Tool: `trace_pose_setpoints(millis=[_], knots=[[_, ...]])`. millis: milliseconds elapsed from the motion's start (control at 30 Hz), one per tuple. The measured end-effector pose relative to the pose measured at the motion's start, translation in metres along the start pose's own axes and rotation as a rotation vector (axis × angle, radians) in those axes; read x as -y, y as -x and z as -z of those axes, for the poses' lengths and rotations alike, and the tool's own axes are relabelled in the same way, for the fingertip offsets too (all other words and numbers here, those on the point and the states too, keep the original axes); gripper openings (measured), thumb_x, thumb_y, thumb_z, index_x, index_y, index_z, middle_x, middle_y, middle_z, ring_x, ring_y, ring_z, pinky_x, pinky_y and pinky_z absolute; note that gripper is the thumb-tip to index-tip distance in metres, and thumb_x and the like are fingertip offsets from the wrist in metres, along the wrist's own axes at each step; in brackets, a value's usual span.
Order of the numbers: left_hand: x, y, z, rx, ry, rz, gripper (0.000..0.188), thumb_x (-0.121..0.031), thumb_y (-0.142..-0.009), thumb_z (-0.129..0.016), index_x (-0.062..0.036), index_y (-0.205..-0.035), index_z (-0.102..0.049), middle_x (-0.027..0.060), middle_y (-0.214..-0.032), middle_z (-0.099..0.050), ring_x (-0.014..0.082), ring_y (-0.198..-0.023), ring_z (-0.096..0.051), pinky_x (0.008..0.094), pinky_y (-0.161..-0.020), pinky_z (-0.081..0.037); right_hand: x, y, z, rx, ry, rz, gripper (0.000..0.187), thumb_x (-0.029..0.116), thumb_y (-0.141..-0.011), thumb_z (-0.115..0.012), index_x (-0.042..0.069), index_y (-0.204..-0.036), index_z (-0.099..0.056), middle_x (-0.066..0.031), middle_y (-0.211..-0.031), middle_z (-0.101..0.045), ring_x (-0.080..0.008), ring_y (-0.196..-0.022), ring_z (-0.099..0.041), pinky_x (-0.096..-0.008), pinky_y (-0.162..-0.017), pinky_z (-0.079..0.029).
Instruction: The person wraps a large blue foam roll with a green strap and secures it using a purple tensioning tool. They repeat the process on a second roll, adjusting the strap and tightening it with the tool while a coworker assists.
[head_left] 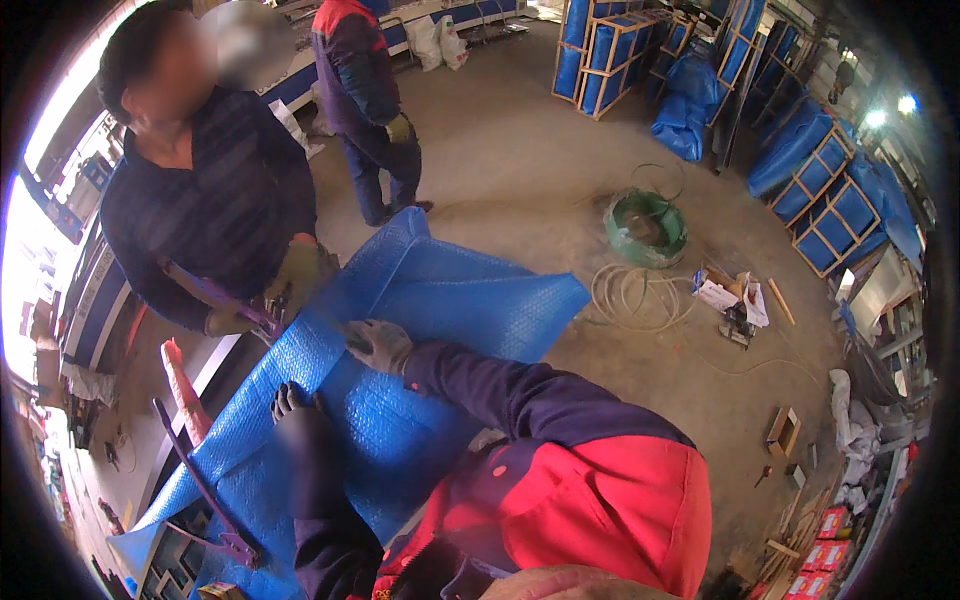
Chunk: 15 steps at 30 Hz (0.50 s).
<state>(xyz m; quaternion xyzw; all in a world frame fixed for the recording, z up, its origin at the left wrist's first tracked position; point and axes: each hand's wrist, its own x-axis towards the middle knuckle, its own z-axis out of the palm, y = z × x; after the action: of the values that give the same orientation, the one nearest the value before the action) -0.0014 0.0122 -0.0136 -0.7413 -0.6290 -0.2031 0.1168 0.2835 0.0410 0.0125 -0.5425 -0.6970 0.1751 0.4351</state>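
A large blue bubble wrap sheet (400,430) lies folded and creased in front of me, its far corner raised. My left hand (295,405), in a dark grey glove, rests on it with fingers apart. Farther up, my right hand (380,347), also gloved in grey, bends its fingers at a fold of the wrap; the fingertips are partly hard to make out. Across the wrap a co-worker (220,190) in dark clothes holds a purple tool (262,318) with olive-gloved hands. Nearer me, a long purple bar tool (205,490) leans at the wrap's left edge.
A second person (355,90) stands behind. On the floor at right are a green coil (645,230), a loose pale hose (635,298) and an opened carton (730,292). Wood-framed blue-wrapped crates (620,60) stand at the back. A pink wrapped roll (185,390) sits at left.
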Motion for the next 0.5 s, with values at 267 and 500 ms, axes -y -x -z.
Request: trace_pose_setpoints(millis=[267,500], knots=[[-0.004,0.0,-0.003,0.02,-0.018,0.071,0.063,-0.042,-0.093,-0.067,-0.0084,-0.145,-0.054,0.0154,-0.15,-0.053,0.0351,-0.141,-0.045,0.05,-0.121,-0.03,-0.001,-0.008,0.028,-0.025,0.125,0.068,0.04,0.037,-0.092,-0.069,0.015,-0.125,-0.065,-0.0173,-0.106,-0.07,-0.0412,-0.095,-0.068,-0.0515,-0.083,-0.055],[0.004,-0.003,-0.006,0.09,0.001,0.075,0.065,-0.043,-0.092,-0.068,-0.0077,-0.146,-0.054,0.0158,-0.152,-0.052,0.0342,-0.144,-0.042,0.0493,-0.122,-0.027,-0.008,-0.004,0.026,0.089,0.11,-0.027,0.045,0.041,-0.093,-0.066,0.013,-0.128,-0.064,-0.0182,-0.118,-0.068,-0.0395,-0.106,-0.066,-0.0492,-0.093,-0.053]])
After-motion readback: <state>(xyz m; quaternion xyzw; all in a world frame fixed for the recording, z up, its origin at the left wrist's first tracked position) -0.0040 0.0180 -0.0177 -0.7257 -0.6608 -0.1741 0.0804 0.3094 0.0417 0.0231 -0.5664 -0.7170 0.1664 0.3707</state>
